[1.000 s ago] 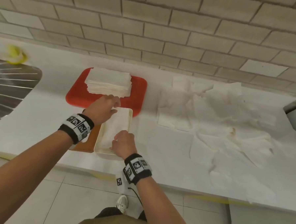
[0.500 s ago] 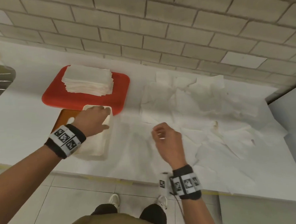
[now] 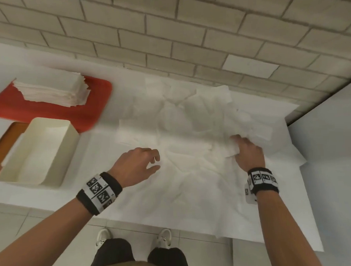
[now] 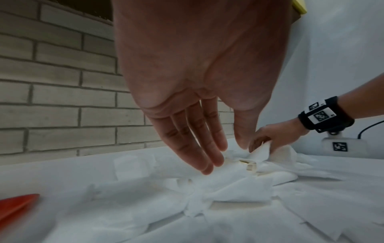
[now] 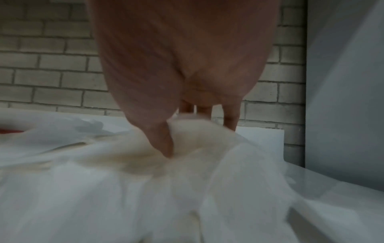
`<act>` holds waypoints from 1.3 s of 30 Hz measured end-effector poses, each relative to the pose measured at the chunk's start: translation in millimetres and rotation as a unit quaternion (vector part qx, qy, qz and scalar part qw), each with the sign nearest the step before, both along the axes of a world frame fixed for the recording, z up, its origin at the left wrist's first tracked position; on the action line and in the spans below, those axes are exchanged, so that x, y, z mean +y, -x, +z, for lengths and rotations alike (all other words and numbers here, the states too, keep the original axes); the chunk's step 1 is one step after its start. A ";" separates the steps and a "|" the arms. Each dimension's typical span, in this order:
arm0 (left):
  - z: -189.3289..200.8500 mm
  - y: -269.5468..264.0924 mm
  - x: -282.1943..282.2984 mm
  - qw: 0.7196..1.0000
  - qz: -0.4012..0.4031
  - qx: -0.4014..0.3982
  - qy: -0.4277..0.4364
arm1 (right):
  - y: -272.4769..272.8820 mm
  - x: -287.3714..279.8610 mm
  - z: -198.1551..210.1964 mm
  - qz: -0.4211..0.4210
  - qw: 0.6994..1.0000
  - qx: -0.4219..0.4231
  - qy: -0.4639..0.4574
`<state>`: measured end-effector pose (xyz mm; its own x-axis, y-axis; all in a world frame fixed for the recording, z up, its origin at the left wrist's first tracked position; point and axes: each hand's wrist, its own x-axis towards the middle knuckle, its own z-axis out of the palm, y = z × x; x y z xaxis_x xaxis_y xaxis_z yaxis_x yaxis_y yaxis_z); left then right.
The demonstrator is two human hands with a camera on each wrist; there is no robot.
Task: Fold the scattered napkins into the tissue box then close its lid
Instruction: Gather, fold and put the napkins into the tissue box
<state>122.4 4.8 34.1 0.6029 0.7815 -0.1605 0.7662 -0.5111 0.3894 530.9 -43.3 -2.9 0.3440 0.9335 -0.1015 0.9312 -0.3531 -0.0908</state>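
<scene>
Several loose white napkins [image 3: 192,121] lie scattered over the white counter. My right hand [image 3: 246,151] pinches one crumpled napkin [image 5: 193,131] at the right of the heap, thumb against fingers, and lifts its edge. My left hand [image 3: 139,165] hovers open above the napkins [image 4: 228,189] near the middle, fingers straight and relaxed, holding nothing. The cream tissue box [image 3: 39,152] stands open at the left, with folded napkins inside. Its lid is not clearly in view.
A red tray [image 3: 92,110] at the back left carries a stack of folded napkins [image 3: 52,90]. An orange-brown board [image 3: 6,139] lies left of the box. A brick wall runs behind the counter, and a grey panel [image 3: 334,145] bounds it on the right.
My left hand left the tissue box and moved right over the napkins. My right hand went further right and took hold of a crumpled napkin. The head view swung right.
</scene>
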 end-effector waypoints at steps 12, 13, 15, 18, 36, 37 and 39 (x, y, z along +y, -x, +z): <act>2.0 -125.5 -23.8 0.869 0.168 -0.353 0.304 | 84.4 -21.7 41.0 -0.046 0.846 0.494 -0.193; -1.3 -134.3 -23.5 0.841 0.186 -0.383 0.335 | 97.5 -23.9 35.5 -0.026 0.851 0.497 -0.169; -8.4 -143.9 -21.2 0.811 0.218 -0.419 0.345 | 112.6 -27.6 21.7 -0.014 0.852 0.505 -0.134; -15.6 -142.5 -18.4 0.811 0.219 -0.420 0.344 | 107.1 -29.6 6.0 -0.081 0.825 0.537 -0.154; -57.4 -79.8 -8.7 0.977 0.173 0.033 0.124 | 67.3 -42.9 38.4 -0.061 0.782 0.593 -0.181; -65.8 -75.5 -15.6 0.975 0.155 0.090 0.129 | 70.4 -47.8 36.0 -0.039 0.803 0.575 -0.152; -81.0 -68.2 -25.7 0.975 0.134 0.118 0.135 | 83.3 -52.7 23.0 0.006 0.847 0.527 -0.069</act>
<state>190.7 -20.8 -47.0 0.3050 0.8157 -0.4916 0.9424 -0.1842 0.2792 447.6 -96.0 20.1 0.1207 0.9644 -0.2352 0.3117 -0.2618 -0.9134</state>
